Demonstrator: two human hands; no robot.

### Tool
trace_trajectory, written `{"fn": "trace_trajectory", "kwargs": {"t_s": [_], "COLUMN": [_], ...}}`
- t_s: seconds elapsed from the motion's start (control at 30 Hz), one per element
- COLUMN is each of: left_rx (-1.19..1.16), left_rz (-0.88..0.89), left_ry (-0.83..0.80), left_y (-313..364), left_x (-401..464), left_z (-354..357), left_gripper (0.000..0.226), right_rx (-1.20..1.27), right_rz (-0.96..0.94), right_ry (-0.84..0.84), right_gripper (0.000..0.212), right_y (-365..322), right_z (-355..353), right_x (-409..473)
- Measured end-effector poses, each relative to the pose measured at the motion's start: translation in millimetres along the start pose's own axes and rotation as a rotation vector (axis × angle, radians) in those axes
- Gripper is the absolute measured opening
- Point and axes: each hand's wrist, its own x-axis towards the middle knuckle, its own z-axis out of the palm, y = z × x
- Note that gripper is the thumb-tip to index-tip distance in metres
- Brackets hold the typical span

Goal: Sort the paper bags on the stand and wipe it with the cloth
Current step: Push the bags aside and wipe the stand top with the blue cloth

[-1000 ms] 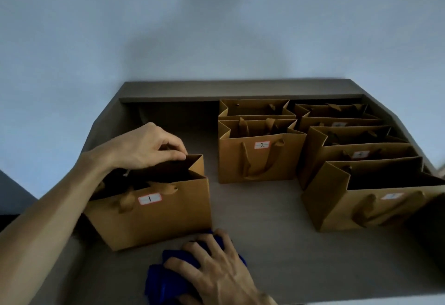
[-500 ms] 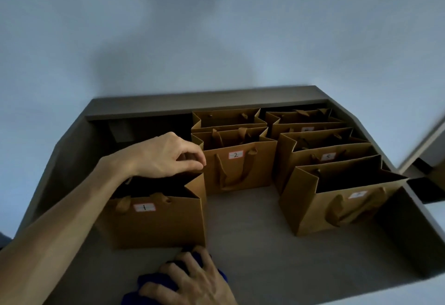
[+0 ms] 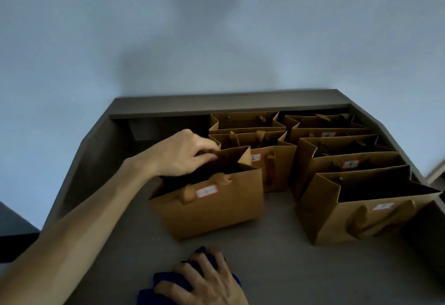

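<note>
the left hand (image 3: 185, 154) pinches the back rim of the bag labelled 1 (image 3: 212, 204), fingers curled over the paper edge, the bag standing askew at the front left of the stand (image 3: 277, 251), just before the bag labelled 2 (image 3: 274, 162). nearer, the right hand (image 3: 204, 283) lies spread with fairly straight fingers on the blue cloth (image 3: 149, 292), pressing it to the surface. to the right, three more bags stand in a column, the bag labelled 5 (image 3: 346, 164) in the middle. sorting looks nearly finished; wiping seems hardly begun.
</note>
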Motion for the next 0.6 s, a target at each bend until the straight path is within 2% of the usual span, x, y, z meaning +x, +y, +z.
{"fn": "trace_trajectory", "kwargs": {"t_s": [0.03, 0.07, 0.1, 0.13, 0.17, 0.3, 0.37, 0.43, 0.47, 0.53, 0.57, 0.6], "left_rx": [-0.001, -0.003, -0.005, -0.003, 0.003, 0.074, 0.106, 0.105, 0.092, 0.044, 0.013, -0.022], "left_rz": [0.029, 0.057, 0.079, 0.097, 0.113, 0.179, 0.183, 0.173, 0.165, 0.149, 0.145, 0.140], "left_ry": [0.021, 0.027, 0.022, 0.013, 0.000, -0.037, -0.040, -0.029, -0.019, 0.024, 0.063, 0.107], "left_y": [7, 16, 24, 32, 39, 61, 63, 61, 59, 54, 51, 47], "left_x": [11, 23, 36, 47, 58, 89, 94, 92, 87, 70, 58, 45], "left_z": [4, 9, 15, 21, 28, 50, 57, 60, 60, 55, 51, 46], "left_gripper": [0.024, 0.024, 0.025, 0.025, 0.026, 0.027, 0.027, 0.028, 0.029, 0.030, 0.031, 0.031], "right_rx": [-0.157, -0.177, -0.191, -0.189, -0.174, -0.146, -0.190, -0.098, -0.082, 0.010, 0.046, -0.030], "right_rz": [-0.141, -0.261, -0.280, -0.256, -0.268, -0.276, -0.157, -0.091, -0.045, -0.053, -0.074, -0.063], "right_ry": [0.076, -0.018, -0.076, -0.091, -0.026, 0.083, 0.136, 0.078, 0.121, 0.232, 0.231, 0.230], "right_gripper": [0.027, 0.039, 0.049, 0.053, 0.052, 0.042, 0.038, 0.034, 0.032, 0.054, 0.059, 0.057], "right_y": [-2, 2, 5, 6, 7, -1, -7, -12, -9, -1, 2, -4], "right_z": [-2, -7, -14, -19, -20, -20, -23, -21, -15, 4, 5, 6], "right_x": [6, 2, -5, -4, -4, -4, -7, -5, -1, -4, -4, -2]}}
